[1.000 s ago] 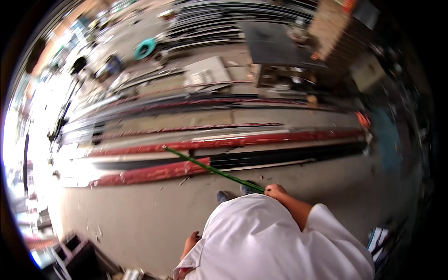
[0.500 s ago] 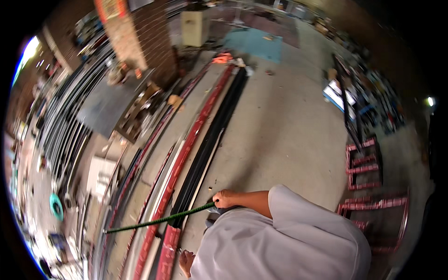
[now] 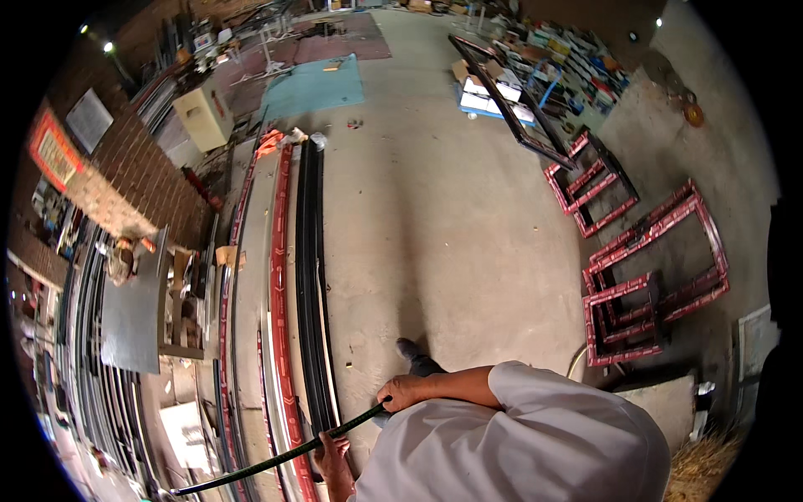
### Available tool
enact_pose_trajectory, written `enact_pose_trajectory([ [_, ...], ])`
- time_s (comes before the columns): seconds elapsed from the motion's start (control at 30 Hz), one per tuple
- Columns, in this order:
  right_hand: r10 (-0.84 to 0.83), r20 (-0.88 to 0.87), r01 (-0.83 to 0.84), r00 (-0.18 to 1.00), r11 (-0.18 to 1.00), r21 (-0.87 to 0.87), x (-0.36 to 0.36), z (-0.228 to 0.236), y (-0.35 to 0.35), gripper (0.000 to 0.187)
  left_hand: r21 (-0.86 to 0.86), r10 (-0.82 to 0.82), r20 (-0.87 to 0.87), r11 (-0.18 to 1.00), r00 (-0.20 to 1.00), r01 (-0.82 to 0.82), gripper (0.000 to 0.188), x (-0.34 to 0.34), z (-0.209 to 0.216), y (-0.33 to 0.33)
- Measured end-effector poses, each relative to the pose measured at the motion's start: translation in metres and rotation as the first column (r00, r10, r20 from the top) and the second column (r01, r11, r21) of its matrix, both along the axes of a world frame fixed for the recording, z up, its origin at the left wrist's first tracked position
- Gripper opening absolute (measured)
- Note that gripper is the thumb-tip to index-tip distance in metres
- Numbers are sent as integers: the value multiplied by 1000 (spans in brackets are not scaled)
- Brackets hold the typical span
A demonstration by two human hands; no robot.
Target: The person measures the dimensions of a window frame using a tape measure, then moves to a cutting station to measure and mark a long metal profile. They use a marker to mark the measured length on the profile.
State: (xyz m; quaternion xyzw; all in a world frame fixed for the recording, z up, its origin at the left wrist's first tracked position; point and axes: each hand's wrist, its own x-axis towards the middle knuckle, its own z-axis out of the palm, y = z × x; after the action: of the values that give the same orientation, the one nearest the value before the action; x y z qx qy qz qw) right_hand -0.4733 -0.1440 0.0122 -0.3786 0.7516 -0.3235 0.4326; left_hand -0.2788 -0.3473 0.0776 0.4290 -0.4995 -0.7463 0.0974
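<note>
My right hand (image 3: 401, 391) is closed on one end of a dark green, slender hose-like length (image 3: 284, 456). It curves down to the left, over the long profiles on the floor, and ends in a small pale tip. Lower down, my left hand (image 3: 333, 462) meets the same length from below, its fingers curled against it. Beneath it run a black profile bundle (image 3: 310, 276) and a red-wrapped profile (image 3: 280, 251). My shoe (image 3: 408, 349) shows ahead of my right arm.
Red-wrapped frames (image 3: 657, 268) stand on the right, with a large dark frame (image 3: 506, 100) leaning beyond them. On the left are a grey-topped table (image 3: 132, 314), a brick pillar (image 3: 138, 167) and stacked metal profiles. A teal sheet (image 3: 314, 90) lies far ahead.
My view has turned right, bringing more of the red-wrapped frames in. My left hand, earlier apart from the green length, now meets it. The length's far end hangs lower and bends more.
</note>
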Motion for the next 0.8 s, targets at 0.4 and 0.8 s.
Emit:
enact_pose_trajectory([
  [0.4, -178, -81, 164, 981, 975, -152, -183, -20, 131, 23, -130, -10, 34, 991, 999, 15, 39, -189, -76, 65],
  [0.8, -576, -167, 598, 800, 790, 134, -320, -17, 356, 29, -176, -374, -7, 913, 927, 367, 37, -486, -29, 89],
])
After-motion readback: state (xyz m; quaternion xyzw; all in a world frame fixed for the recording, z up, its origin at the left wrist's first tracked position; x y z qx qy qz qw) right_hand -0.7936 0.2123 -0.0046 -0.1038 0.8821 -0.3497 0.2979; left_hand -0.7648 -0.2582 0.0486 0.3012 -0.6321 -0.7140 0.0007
